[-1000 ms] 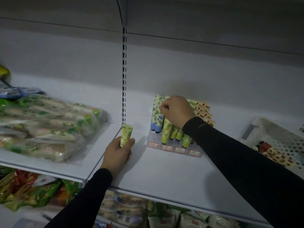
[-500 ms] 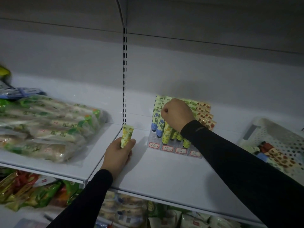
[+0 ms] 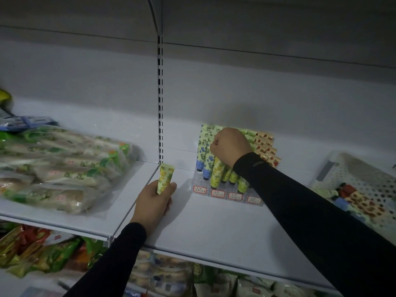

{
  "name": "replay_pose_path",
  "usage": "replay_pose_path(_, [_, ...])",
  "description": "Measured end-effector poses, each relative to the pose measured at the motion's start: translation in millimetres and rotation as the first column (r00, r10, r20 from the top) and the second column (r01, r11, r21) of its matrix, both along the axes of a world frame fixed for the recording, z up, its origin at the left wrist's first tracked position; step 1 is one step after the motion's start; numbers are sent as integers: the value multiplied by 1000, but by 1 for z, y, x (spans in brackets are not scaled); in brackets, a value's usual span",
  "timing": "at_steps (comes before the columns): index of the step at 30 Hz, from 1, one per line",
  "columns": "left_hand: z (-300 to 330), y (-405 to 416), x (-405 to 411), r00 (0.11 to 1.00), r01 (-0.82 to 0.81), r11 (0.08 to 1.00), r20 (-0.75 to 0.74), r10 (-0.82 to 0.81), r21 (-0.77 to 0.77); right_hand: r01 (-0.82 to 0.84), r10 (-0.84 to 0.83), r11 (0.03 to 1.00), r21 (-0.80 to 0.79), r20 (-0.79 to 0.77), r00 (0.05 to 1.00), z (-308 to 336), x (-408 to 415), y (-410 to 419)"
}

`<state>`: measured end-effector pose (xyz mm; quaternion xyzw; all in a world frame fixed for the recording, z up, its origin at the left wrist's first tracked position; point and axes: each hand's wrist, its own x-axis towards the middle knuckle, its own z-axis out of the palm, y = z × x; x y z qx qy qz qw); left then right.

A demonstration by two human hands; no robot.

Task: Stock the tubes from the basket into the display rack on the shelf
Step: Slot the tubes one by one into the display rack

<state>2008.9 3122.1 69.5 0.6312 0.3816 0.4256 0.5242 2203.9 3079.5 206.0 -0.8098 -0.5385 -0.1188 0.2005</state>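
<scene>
Two hands: both were at work on the white shelf (image 3: 214,228), each busy with a tube.
Left hand: the left hand (image 3: 153,202) rested on the shelf and gripped a yellow pineapple-print tube (image 3: 164,177) upright, crimped end up, probably parked there as the next one to go in.
Right hand: the right hand (image 3: 230,146) was clenched over the top of a yellow tube in the rack (image 3: 216,173), fingers curled round its upper end; it looked to be pressing the tube down into its slot.
Display rack: the clear display rack (image 3: 227,195) stood near the back of the shelf, stepped so the rear rows rose higher, with red-and-white price labels (image 3: 217,193) along its front edge.
Rows: blue floral tubes (image 3: 203,155) filled the leftmost lane, yellow and green ones the middle, strawberry-print tubes (image 3: 266,146) the right; caps pointed down so the prints faced outward.
Basket: the white perforated basket (image 3: 364,181) sat well apart at the right end of the shelf, with more tubes (image 3: 362,202) lying inside.
Progress: judged well along, though the basket was not yet emptied.
Neighbours: bagged snack packs (image 3: 64,166) lay on the adjoining shelf to the left.
Risk: a sideways push could tip the neighbouring upright tubes.
</scene>
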Motion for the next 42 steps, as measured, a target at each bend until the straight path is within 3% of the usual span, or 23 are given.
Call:
replay_pose_path(10, [1, 0, -1, 1000, -10, 1000, -24, 11, 21, -42, 43, 999, -28, 27, 999, 0, 2, -3])
replay_pose_path(19, [4, -1, -2, 998, 47, 996, 54, -43, -74, -126, 117, 958, 256, 52, 992, 11, -7, -30])
replay_pose_path(25, [14, -11, -3, 988, 152, 987, -45, -151, 41, -242, 285, 944, 224, -185, 940, 2, -24, -62])
replay_pose_path(28, [28, -19, 3, 972, 227, 962, -97, -214, 150, -258, 280, 960, 110, -311, 908, -6, -33, -68])
replay_pose_path(33, [47, -32, 15, 971, 186, 922, -205, -120, 339, -247, 238, 968, 34, -432, 870, -15, -29, -75])
replay_pose_path(38, [45, -37, 15, 967, 233, 925, -175, -187, 301, -238, 272, 962, 135, -562, 781, -9, -20, -85])
replay_pose_path(42, [48, -38, 11, 941, 338, 935, -41, -335, 110, -256, 301, 953, 164, -616, 728, -5, -13, -91])
